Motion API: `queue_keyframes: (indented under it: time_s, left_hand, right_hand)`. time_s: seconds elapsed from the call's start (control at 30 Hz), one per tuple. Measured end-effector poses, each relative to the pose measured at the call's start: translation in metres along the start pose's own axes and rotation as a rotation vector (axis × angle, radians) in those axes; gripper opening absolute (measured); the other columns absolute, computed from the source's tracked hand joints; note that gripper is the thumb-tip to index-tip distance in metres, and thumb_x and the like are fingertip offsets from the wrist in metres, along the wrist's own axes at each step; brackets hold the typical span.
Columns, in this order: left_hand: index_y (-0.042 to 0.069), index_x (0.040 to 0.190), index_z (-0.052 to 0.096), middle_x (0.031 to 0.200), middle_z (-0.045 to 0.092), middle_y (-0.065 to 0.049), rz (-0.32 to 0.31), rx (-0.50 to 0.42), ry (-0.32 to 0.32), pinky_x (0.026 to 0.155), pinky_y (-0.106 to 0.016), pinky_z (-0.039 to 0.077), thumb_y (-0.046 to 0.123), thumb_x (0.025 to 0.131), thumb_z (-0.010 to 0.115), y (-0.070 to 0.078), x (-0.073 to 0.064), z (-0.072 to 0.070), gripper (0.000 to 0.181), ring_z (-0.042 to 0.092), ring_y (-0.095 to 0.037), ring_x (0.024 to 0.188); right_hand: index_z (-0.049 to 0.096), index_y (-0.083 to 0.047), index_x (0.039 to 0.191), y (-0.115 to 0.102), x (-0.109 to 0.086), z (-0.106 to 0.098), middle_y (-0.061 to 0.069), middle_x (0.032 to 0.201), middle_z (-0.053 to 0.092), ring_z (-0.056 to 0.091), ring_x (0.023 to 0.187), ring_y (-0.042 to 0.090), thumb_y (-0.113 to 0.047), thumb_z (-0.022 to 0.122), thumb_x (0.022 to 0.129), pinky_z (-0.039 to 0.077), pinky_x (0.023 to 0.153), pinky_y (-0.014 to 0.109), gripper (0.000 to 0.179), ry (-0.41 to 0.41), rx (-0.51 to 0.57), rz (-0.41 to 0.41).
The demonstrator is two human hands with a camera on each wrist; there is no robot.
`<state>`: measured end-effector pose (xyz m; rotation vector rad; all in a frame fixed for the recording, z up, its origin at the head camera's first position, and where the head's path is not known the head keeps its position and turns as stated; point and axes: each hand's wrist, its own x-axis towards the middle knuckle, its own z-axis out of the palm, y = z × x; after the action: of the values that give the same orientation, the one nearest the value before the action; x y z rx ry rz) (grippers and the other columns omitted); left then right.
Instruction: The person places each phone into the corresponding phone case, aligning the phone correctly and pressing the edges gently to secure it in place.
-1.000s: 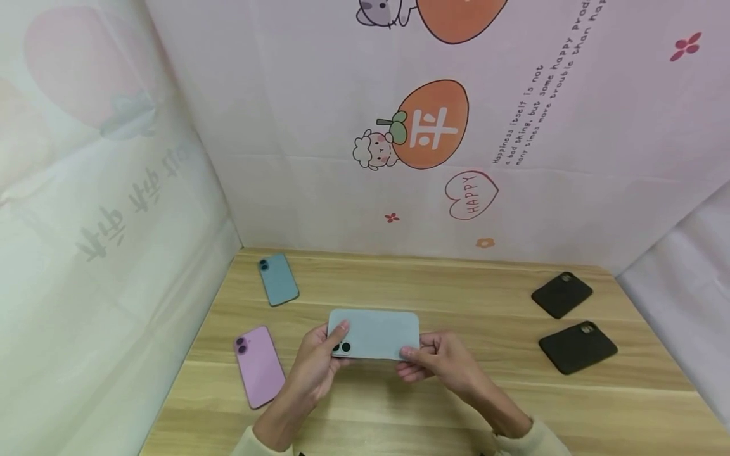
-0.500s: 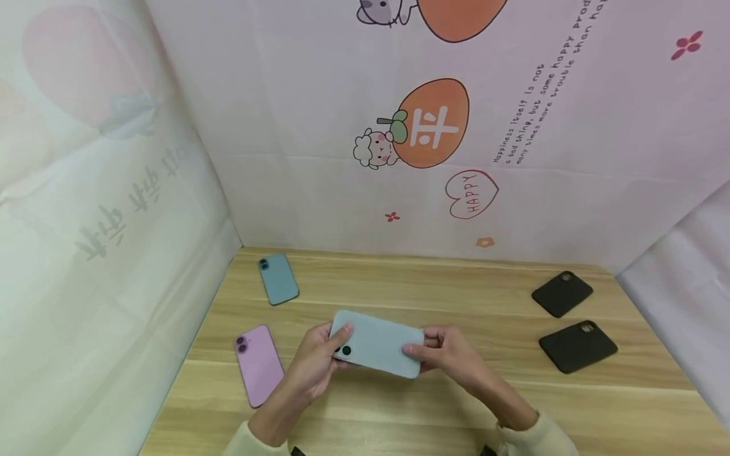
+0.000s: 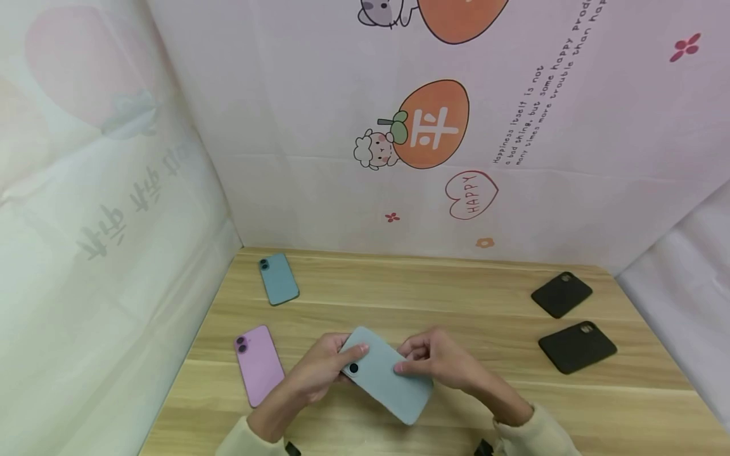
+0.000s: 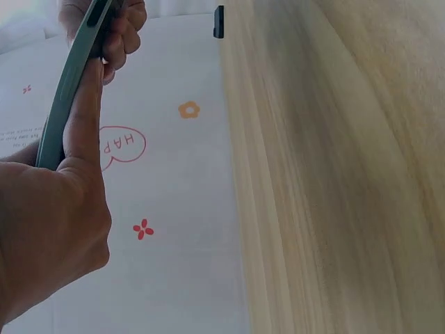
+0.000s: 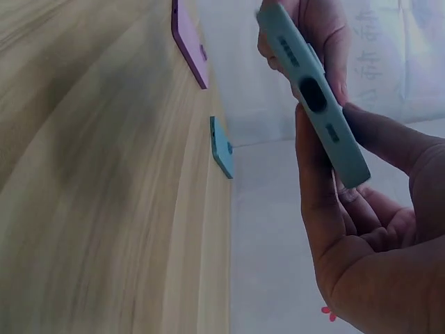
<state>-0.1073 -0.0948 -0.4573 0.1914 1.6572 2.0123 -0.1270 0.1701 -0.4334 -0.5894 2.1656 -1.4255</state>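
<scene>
Held slanted above the wooden surface [image 3: 456, 294], a pale blue smartphone [image 3: 388, 384] is pinched near its cameras by the left hand's [image 3: 319, 368] fingers and along its far edge by the right hand's [image 3: 446, 361]. Beyond lie a pink smartphone [image 3: 260, 365], left, and a black phone case [image 3: 576, 348], right; farther, a blue smartphone [image 3: 279, 280] and another black case [image 3: 561, 296].

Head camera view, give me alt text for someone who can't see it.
A person's left hand and right hand hold a pale blue phone tilted above a wooden table. A teal phone and a pink phone lie on the left, two black phone cases on the right, before a cartoon-printed backdrop.
</scene>
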Motion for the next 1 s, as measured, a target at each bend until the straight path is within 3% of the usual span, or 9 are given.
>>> queue_keyframes:
  time_s: [0.2,0.53,0.83,1.0]
  left_hand:
    - [-0.012,0.132,0.062,0.112,0.076,-0.016,-0.038,-0.015,-0.021,0.089,-0.045,0.064,0.017,0.11,0.059,-0.002,0.002,-0.001,0.036,0.076,-0.027,0.102]
    - [-0.013,0.136,0.059,0.117,0.076,-0.018,-0.017,-0.097,0.087,0.09,-0.038,0.063,0.016,0.106,0.066,-0.007,0.009,0.0,0.041,0.077,-0.026,0.104]
    - [-0.013,0.116,0.066,0.106,0.078,-0.022,-0.064,-0.027,0.1,0.086,-0.039,0.065,0.001,0.101,0.067,-0.02,0.015,0.003,0.02,0.077,-0.022,0.089]
    - [-0.012,0.106,0.067,0.098,0.079,-0.023,-0.08,0.083,0.109,0.08,-0.039,0.066,-0.003,0.099,0.069,-0.025,0.016,0.003,0.011,0.076,-0.02,0.08]
  right_hand:
    - [0.078,0.001,0.099,0.001,-0.004,0.005,0.01,0.083,0.079,0.075,0.077,0.017,-0.012,0.081,0.094,0.062,0.068,0.026,0.013,-0.002,0.041,0.027]
    - [0.07,0.008,0.102,0.005,-0.006,0.01,0.011,0.085,0.077,0.075,0.083,0.02,-0.013,0.079,0.096,0.063,0.072,0.029,0.024,0.108,0.227,0.113]
    - [0.067,0.009,0.107,0.026,-0.007,0.021,0.016,0.095,0.079,0.078,0.091,0.023,-0.013,0.08,0.095,0.065,0.077,0.036,0.028,0.213,0.323,0.177]
    - [0.068,0.004,0.098,0.038,-0.009,0.03,0.009,0.082,0.077,0.074,0.082,0.017,-0.016,0.084,0.092,0.064,0.073,0.032,0.026,0.239,0.267,0.235]
